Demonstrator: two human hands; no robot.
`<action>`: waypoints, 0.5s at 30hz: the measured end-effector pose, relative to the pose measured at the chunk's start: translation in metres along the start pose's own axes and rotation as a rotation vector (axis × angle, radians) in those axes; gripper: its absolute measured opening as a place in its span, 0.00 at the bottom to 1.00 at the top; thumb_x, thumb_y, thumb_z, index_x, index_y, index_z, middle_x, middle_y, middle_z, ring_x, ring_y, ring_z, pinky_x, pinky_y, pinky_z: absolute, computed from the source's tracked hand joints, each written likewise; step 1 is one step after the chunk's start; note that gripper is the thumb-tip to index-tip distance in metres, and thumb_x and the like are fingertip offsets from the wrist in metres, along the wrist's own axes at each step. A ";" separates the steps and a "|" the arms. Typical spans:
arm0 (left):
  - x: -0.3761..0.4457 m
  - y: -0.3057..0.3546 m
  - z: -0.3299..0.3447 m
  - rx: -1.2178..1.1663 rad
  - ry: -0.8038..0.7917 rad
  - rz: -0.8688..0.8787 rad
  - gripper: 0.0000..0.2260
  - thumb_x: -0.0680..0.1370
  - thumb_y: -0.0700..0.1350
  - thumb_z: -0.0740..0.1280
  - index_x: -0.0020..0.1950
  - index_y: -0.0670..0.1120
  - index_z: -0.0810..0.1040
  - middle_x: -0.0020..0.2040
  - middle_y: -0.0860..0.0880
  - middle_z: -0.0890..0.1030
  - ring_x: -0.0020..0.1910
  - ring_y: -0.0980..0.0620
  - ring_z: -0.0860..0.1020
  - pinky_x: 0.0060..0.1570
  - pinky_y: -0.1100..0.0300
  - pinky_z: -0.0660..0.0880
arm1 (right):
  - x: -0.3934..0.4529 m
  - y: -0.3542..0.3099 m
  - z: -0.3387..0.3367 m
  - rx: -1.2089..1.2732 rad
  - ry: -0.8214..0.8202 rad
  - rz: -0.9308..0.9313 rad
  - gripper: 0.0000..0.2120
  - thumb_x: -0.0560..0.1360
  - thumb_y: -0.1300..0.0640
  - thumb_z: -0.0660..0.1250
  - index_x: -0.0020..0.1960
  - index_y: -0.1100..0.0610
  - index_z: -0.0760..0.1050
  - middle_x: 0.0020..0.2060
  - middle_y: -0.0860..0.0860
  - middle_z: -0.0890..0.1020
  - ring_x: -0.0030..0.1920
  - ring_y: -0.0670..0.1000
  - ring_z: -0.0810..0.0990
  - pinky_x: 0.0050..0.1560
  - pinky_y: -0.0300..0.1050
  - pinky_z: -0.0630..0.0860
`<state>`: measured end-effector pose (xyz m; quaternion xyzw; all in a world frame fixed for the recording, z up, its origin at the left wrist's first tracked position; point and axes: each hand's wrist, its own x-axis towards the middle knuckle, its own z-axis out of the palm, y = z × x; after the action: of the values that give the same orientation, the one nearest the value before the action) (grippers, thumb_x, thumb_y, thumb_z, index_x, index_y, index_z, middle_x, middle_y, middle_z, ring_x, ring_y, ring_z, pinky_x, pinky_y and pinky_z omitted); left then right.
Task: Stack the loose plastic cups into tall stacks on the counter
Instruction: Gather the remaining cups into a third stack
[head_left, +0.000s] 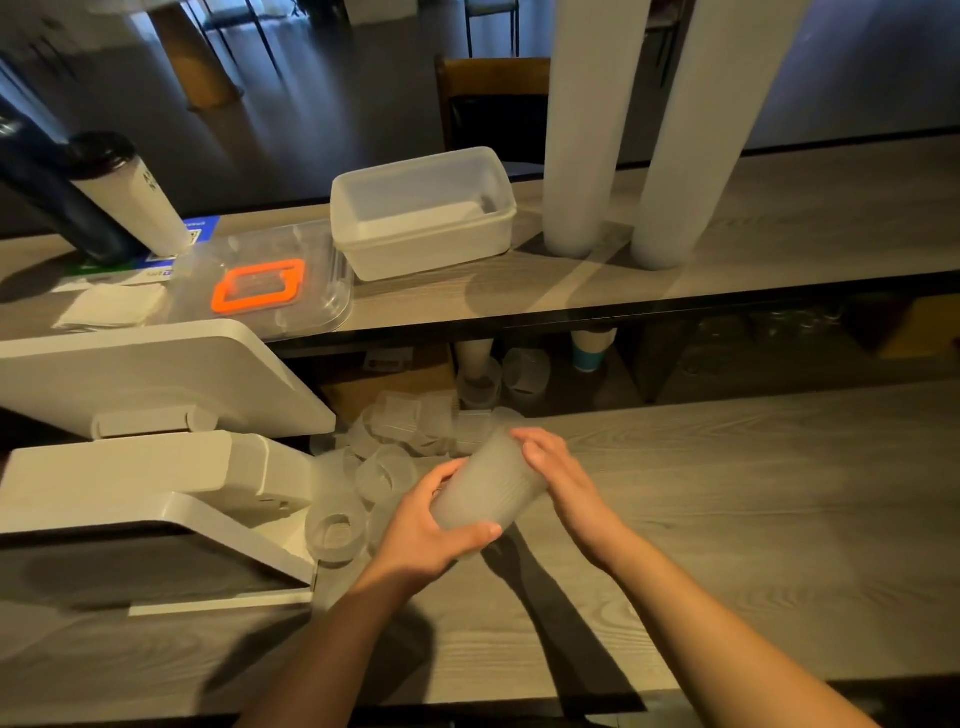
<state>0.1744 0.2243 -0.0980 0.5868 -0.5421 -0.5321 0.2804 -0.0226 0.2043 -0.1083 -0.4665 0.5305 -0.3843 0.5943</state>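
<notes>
The left hand (426, 525) is curled round a short stack of frosted cups (488, 488), thumb on the near end, so it will not slip. The right hand (558, 478) lies with fingers flat on the far side, touching it, maybe to push the cups snug. The stack is tilted over the worktop (727, 493). At nine o'clock from the hands lie loose cups (363, 483) in a heap, waiting. At one o'clock, two tall stacks (587, 130) stand on the upper shelf (779, 218), beside a white tub (426, 213).
</notes>
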 end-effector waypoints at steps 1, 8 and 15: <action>0.000 -0.001 0.000 0.013 0.007 -0.002 0.33 0.67 0.48 0.81 0.68 0.56 0.71 0.61 0.54 0.75 0.56 0.53 0.77 0.41 0.66 0.78 | 0.000 0.003 0.005 -0.007 -0.026 0.008 0.30 0.74 0.34 0.58 0.71 0.47 0.70 0.69 0.44 0.69 0.67 0.38 0.69 0.72 0.40 0.65; 0.003 -0.014 -0.011 -0.113 0.125 -0.133 0.26 0.72 0.48 0.77 0.65 0.57 0.69 0.59 0.54 0.75 0.55 0.52 0.77 0.42 0.60 0.78 | 0.026 0.013 0.013 0.112 0.126 0.149 0.31 0.80 0.35 0.52 0.78 0.49 0.63 0.74 0.47 0.68 0.72 0.48 0.68 0.73 0.50 0.66; 0.007 -0.020 -0.021 -0.106 0.175 -0.175 0.31 0.66 0.53 0.79 0.65 0.56 0.70 0.58 0.53 0.76 0.53 0.52 0.77 0.39 0.62 0.78 | 0.079 0.047 -0.007 0.069 0.346 0.363 0.29 0.79 0.38 0.63 0.71 0.57 0.70 0.61 0.53 0.77 0.62 0.54 0.75 0.68 0.56 0.72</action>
<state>0.1999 0.2174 -0.1125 0.6604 -0.4336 -0.5291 0.3099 -0.0199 0.1404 -0.1750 -0.2703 0.6861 -0.3631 0.5695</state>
